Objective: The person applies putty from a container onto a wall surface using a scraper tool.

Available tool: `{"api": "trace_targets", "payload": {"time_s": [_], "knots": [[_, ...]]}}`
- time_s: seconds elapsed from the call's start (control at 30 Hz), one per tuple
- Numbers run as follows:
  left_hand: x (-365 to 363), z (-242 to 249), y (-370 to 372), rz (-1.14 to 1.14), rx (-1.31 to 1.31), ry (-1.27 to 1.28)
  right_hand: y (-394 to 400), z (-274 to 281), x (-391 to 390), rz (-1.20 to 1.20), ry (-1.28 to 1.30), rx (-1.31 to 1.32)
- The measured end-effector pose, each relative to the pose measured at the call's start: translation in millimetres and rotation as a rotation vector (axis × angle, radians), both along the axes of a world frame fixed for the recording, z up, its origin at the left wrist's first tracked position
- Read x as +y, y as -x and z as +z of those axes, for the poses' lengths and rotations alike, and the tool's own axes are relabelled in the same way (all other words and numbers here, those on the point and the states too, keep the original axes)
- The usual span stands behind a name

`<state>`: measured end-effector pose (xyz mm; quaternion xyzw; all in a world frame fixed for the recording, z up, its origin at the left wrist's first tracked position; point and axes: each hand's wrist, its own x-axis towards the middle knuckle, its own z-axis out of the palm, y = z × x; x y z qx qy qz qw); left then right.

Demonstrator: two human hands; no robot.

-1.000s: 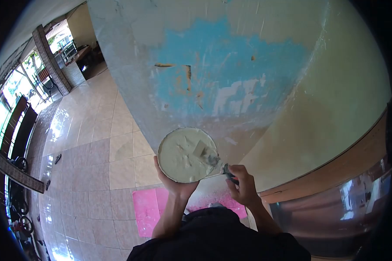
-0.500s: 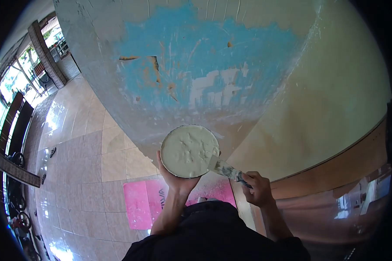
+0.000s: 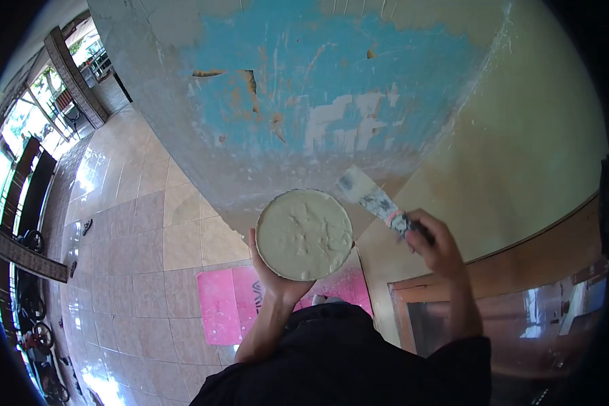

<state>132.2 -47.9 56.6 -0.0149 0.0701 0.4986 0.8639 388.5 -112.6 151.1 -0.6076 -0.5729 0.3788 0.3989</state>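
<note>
My left hand (image 3: 281,283) holds up a round tub of pale putty (image 3: 304,235), gripping it from below and along its left side. The putty fills it near the rim, with a lumpy, scraped surface. In my right hand (image 3: 434,242) is a putty knife (image 3: 379,199), fingers closed around its smeared handle. The blade points up and left, apart from the tub and in front of the wall. Ahead stands a wall (image 3: 250,162) with a worn blue patch (image 3: 298,54), chipped spots and a whitish filled area (image 3: 345,122).
A pink mat (image 3: 223,308) lies on the tiled floor (image 3: 135,298) below the tub. To the right, a yellowish wall (image 3: 521,155) meets a wood-framed glossy panel (image 3: 507,311). Motorcycles (image 3: 40,335) and a bench (image 3: 34,183) are at far left.
The putty knife has left the tub's right edge and moved up and right with my right hand. The tub appears slightly further right in view.
</note>
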Motion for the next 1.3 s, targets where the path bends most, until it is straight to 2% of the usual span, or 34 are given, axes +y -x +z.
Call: {"api": "trace_targets", "payload": {"time_s": [0.03, 0.1, 0.37, 0.5, 0.57, 0.73, 1.03, 1.3], "knots": [[-1.5, -0.5, 2.6, -0.034, 0.002, 0.010, 0.8, 12.5, 8.8, -0.004, 0.005, 0.001], [-2.5, -3.8, 9.6, -0.072, 0.006, 0.022, 4.2, 35.4, 25.2, 0.178, -0.140, -0.381], [1.8, -10.1, 34.2, -0.201, -0.251, -0.042, 30.0, 68.1, 58.0, 0.330, 0.084, -0.467], [6.0, -7.8, 39.0, -0.211, -0.194, -0.016, 44.0, 64.5, 71.0, 0.343, 0.058, -0.453], [8.6, -7.1, 40.8, -0.225, -0.093, -0.085, 50.9, 63.8, 76.7, 0.341, 0.059, -0.467], [13.5, -9.2, 43.1, -0.259, -0.157, -0.085, 58.6, 52.7, 90.5, 0.393, 0.063, -0.476], [25.8, -9.7, 49.9, -0.270, -0.144, -0.095, 46.3, 9.7, 103.9, 0.422, 0.119, -0.165], [36.4, -14.9, 50.7, -0.276, -0.187, -0.063, 42.4, -3.2, 83.0, 0.198, 0.252, 0.114]]}}
